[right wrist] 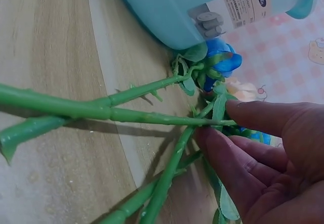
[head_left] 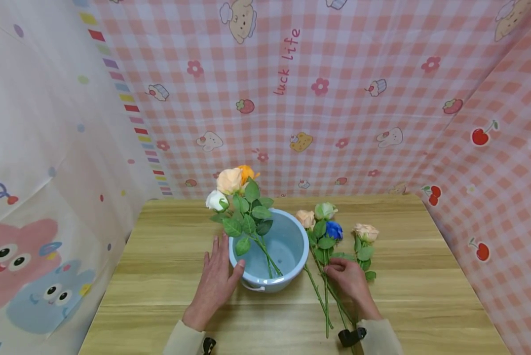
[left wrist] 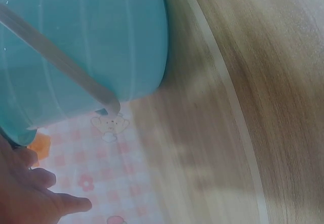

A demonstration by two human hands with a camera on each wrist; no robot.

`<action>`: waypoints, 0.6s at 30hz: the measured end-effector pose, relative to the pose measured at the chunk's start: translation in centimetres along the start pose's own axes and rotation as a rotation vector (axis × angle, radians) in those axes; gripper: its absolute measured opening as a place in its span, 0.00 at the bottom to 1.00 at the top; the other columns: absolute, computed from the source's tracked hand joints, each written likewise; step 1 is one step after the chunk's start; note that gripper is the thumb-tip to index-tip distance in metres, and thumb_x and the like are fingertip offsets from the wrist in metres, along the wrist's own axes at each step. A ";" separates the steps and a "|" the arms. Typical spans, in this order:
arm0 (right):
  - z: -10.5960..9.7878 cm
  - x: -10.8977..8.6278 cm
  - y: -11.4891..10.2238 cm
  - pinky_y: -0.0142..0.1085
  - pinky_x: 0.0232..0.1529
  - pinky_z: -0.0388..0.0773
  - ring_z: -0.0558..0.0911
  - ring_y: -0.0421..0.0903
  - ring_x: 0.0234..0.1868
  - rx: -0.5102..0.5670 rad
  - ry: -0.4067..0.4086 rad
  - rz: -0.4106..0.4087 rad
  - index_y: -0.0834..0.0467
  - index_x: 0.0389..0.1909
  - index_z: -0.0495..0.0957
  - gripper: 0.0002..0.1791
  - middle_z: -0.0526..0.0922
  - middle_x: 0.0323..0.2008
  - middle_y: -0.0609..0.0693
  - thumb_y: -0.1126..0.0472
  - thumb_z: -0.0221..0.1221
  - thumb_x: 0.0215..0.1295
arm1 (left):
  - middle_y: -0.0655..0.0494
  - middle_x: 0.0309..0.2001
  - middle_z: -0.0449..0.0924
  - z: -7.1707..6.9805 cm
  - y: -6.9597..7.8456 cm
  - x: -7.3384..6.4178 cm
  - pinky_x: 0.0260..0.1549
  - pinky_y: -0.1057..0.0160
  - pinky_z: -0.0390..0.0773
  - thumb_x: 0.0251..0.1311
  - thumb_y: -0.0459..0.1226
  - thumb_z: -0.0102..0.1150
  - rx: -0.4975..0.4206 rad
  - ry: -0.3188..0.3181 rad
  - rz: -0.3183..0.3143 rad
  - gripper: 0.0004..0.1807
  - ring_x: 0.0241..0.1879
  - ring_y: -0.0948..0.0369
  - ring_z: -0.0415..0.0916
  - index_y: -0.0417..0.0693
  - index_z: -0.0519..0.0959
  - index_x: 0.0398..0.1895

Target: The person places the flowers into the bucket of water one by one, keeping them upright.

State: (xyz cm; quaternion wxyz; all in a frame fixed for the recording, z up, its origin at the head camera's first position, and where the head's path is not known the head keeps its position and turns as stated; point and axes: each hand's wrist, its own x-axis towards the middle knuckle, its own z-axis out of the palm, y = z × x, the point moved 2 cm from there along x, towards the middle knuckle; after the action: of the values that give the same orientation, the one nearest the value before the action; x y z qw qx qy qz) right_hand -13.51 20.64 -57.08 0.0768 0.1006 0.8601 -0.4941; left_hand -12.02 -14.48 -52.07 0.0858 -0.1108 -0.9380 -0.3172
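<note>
Stem (right wrist: 152,117) at bucket (head_left: 290,250) 4 o'clock | my right hand (head_left: 347,278) pinches it | I judge it light, stiff, perhaps prickly; best taken lightly, mid-length | my left hand (head_left: 218,277), fingers extended, at bucket 8 o'clock

Cream sleeves (head_left: 382,338), black wrist-worn devices (head_left: 351,337)

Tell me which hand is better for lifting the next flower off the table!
Probably the right hand: it pinches a green stem near the blue rose. The left hand is on the bucket's other side, farther from that rose.
</note>
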 end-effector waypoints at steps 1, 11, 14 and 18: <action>0.0 0.1 0.0 0.45 0.48 0.84 0.88 0.54 0.45 -0.007 -0.003 0.006 0.70 0.59 0.80 0.25 0.90 0.42 0.58 0.58 0.67 0.67 | 0.34 0.80 0.49 0.0 0.0 0.0 0.71 0.26 0.48 0.76 0.53 0.46 0.002 0.000 0.000 0.46 0.80 0.39 0.42 0.32 0.46 0.82; 0.3 0.9 -0.1 0.41 0.41 0.83 0.87 0.46 0.36 -0.106 -0.007 -0.040 0.67 0.51 0.85 0.19 0.90 0.36 0.52 0.62 0.69 0.62 | 0.34 0.81 0.49 0.2 -0.2 0.1 0.70 0.26 0.49 0.76 0.54 0.46 0.007 -0.002 -0.002 0.45 0.80 0.39 0.42 0.32 0.46 0.82; 0.3 1.1 -0.2 0.39 0.37 0.81 0.85 0.44 0.33 -0.133 -0.011 -0.049 0.67 0.48 0.86 0.16 0.89 0.33 0.50 0.63 0.69 0.62 | 0.34 0.81 0.48 0.2 -0.2 0.1 0.70 0.26 0.50 0.76 0.54 0.45 0.011 -0.002 -0.002 0.45 0.80 0.38 0.43 0.32 0.46 0.82; 0.2 1.1 -0.5 0.37 0.34 0.79 0.83 0.42 0.31 -0.132 -0.025 -0.044 0.67 0.47 0.86 0.15 0.88 0.32 0.49 0.65 0.69 0.62 | 0.34 0.80 0.49 0.2 -0.2 0.2 0.70 0.26 0.50 0.76 0.53 0.46 0.019 -0.002 -0.002 0.45 0.80 0.38 0.43 0.32 0.46 0.82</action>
State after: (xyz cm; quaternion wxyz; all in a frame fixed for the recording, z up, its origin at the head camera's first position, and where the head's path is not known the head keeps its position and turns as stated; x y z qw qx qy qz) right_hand -14.66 20.33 -57.02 0.0831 0.0702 0.8919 -0.4390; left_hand -12.26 -14.49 -52.34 0.0857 -0.1091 -0.9411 -0.3085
